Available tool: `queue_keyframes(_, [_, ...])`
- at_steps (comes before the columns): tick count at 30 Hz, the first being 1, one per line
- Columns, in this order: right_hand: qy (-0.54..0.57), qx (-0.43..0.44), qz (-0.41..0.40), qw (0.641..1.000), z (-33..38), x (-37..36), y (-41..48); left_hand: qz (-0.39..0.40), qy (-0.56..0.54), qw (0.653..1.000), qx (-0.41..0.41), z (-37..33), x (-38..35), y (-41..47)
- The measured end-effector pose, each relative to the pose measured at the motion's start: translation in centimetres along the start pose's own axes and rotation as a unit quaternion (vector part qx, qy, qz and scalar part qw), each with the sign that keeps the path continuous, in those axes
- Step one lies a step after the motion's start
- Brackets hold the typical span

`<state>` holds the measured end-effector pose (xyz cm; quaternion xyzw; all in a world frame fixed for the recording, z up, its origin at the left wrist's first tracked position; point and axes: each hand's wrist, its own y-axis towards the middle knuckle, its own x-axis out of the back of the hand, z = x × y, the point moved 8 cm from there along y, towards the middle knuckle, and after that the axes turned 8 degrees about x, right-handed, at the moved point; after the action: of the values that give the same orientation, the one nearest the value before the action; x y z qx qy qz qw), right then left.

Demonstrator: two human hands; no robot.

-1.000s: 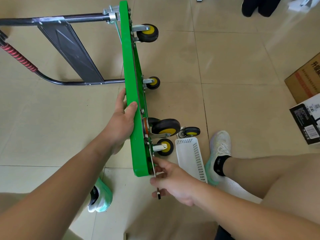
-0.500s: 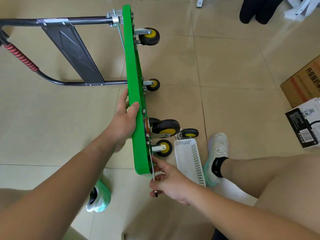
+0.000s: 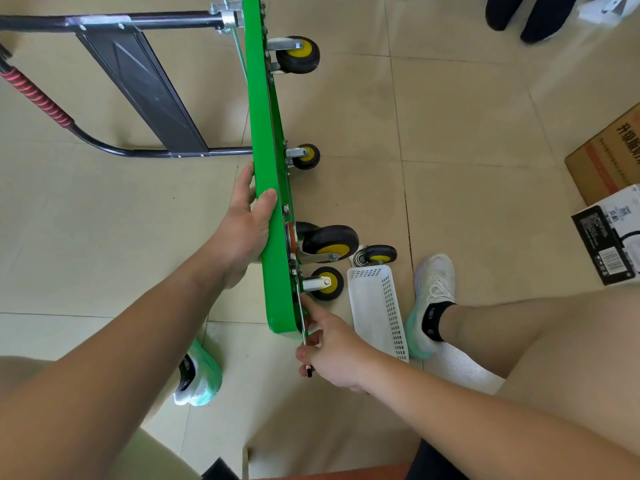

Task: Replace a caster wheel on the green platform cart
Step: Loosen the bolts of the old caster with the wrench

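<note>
The green platform cart stands on its side edge on the tiled floor, underside facing right. My left hand grips its upper edge, thumb over the rim. My right hand holds a thin metal wrench set against the underside by the nearest caster. A bigger caster sits just above it, and two others are farther along. A loose caster wheel lies on the floor beside them.
A white perforated plastic basket lies on the floor right of the cart. The cart's black folding handle with a red grip extends left. My two shoes flank the cart's near end. Cardboard boxes sit at the right edge; someone's dark shoes at top right.
The view has shifted slightly. My right hand has turned the wrench a little at the cart's near end; my left hand keeps its grip on the edge.
</note>
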<state>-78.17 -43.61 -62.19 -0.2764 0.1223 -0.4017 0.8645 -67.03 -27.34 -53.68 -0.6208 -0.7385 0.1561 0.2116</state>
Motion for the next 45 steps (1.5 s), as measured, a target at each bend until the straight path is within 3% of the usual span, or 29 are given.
queue_keyframes(17, [-0.01, 0.012, -0.011, 1.0, -0.5, -0.4, 1.2, -0.009, 0.05, 0.999, 0.012, 1.7, -0.7, -6.2])
queue_keyframes(21, [-0.035, 0.013, -0.005, 0.999, -0.5, -0.2, 1.1, -0.05, 0.077, 0.996, -0.006, 2.9, -1.6, -8.7])
queue_keyframes(45, [-0.118, 0.075, -0.027, 0.99, -1.8, 0.7, 2.2, -0.066, 0.088, 0.994, -0.027, 3.3, -1.9, -8.4])
